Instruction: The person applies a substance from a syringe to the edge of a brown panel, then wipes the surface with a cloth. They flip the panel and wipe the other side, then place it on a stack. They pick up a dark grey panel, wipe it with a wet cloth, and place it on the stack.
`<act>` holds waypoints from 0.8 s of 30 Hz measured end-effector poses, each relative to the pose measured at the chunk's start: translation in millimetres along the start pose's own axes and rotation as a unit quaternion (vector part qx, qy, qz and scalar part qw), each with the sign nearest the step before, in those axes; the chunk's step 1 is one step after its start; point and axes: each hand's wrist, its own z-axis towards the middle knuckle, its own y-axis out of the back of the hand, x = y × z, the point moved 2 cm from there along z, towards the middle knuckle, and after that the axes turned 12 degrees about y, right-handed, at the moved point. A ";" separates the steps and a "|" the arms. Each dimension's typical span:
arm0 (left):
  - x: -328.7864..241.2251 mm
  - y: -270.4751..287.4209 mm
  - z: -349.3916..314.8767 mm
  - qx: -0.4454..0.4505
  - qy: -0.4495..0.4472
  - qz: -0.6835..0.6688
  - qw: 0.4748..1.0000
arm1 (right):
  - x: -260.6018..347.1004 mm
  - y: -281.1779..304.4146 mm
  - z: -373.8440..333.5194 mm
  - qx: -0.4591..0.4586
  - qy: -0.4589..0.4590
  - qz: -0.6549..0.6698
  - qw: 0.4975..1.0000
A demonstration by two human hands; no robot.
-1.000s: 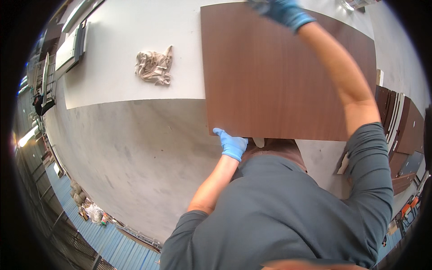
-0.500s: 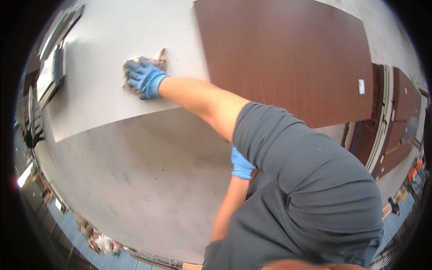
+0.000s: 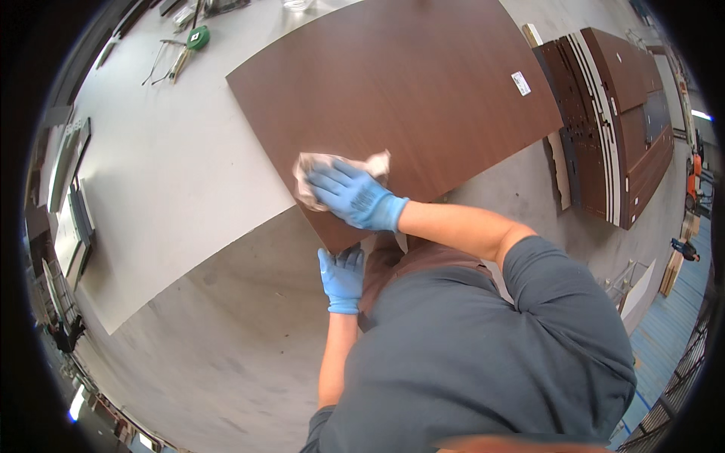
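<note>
A large dark brown wood-grain panel [image 3: 408, 90] with a small white label [image 3: 521, 83] lies on a pale table [image 3: 174, 174], its near corner reaching past the table's edge. On the panel near that corner, my blue-gloved right hand [image 3: 355, 196] presses down on a crumpled, light-coloured cloth [image 3: 306, 170], fingers stretched over it. Parts of the cloth stick out around the glove. My left hand [image 3: 343, 281], also in a blue glove, is at the panel's near corner and holds it there; the fingertips are partly hidden by the corner.
Stacked brown panels [image 3: 604, 128] stand to the right. A green tape measure [image 3: 198, 38] and some thin tools lie at the table's far left. Framed pieces [image 3: 72, 204] rest along its left end. Grey floor [image 3: 226, 340] stretches below; a person [image 3: 685, 249] is at far right.
My right hand has brought the cloth from the pale table surface rightward onto the brown panel. The view has turned, and my left hand now shows at the panel's corner.
</note>
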 end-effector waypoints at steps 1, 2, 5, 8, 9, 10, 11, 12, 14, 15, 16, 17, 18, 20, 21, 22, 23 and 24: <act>-2.7 1.1 3.0 -0.026 -0.005 -0.004 1.000 | 2.4 5.8 -20.2 -0.008 0.018 -0.010 1.000; -3.9 0.3 7.2 -0.022 -0.024 0.028 0.999 | -3.1 7.3 -33.3 -0.037 0.022 0.044 0.998; -9.5 2.7 13.6 -0.034 -0.025 0.036 0.998 | -63.8 40.8 -82.6 0.067 -0.132 -0.108 0.983; -14.0 2.5 12.5 -0.007 -0.039 0.075 0.996 | -153.9 123.2 -147.6 0.138 -0.329 -0.245 0.901; -15.2 4.0 11.1 -0.030 -0.042 0.080 0.995 | -171.2 134.9 -157.6 0.129 -0.383 -0.304 0.863; -15.0 3.8 10.4 -0.009 -0.031 0.075 0.997 | -175.5 134.0 -160.7 0.120 -0.376 -0.314 0.863; -15.2 4.5 9.8 -0.016 -0.026 0.066 0.997 | -167.0 123.7 -158.8 0.133 -0.388 -0.325 0.852; -15.6 5.6 9.7 -0.025 -0.027 0.061 0.997 | -154.4 109.7 -151.5 0.141 -0.403 -0.336 0.840; -16.7 6.8 12.2 -0.012 -0.025 0.047 0.999 | -82.5 52.5 -121.5 0.105 -0.294 -0.187 0.931; -17.0 8.3 13.8 -0.013 -0.018 0.049 0.999 | -38.1 20.8 -101.4 0.082 -0.240 -0.128 0.959; -17.6 8.4 15.5 0.031 -0.002 0.039 0.999 | 2.1 -6.9 -80.8 0.123 -0.172 -0.077 0.974; -18.4 8.6 16.7 0.078 0.018 0.037 0.996 | 28.1 -31.5 -60.8 0.184 -0.119 -0.018 0.975; -19.6 9.9 18.3 0.081 0.031 0.036 0.996 | 40.8 -34.7 -54.6 0.105 -0.101 0.035 0.989; -22.2 14.8 19.1 0.053 0.017 0.070 0.996 | 33.7 -22.4 -52.8 0.038 -0.130 0.131 0.982; -24.0 18.9 18.7 -0.016 -0.004 0.080 0.997 | 7.1 -2.5 -60.3 0.030 -0.132 0.110 0.985; -24.1 20.0 18.2 -0.017 -0.010 0.092 0.996 | -23.1 14.2 -64.2 0.025 -0.171 0.016 0.985; -24.2 19.4 17.7 0.006 -0.017 0.109 0.994 | -64.6 41.2 -80.1 0.065 -0.211 -0.073 0.973; -23.6 19.7 17.1 0.005 -0.024 0.117 0.993 | -107.9 69.5 -96.1 0.070 -0.244 -0.182 0.950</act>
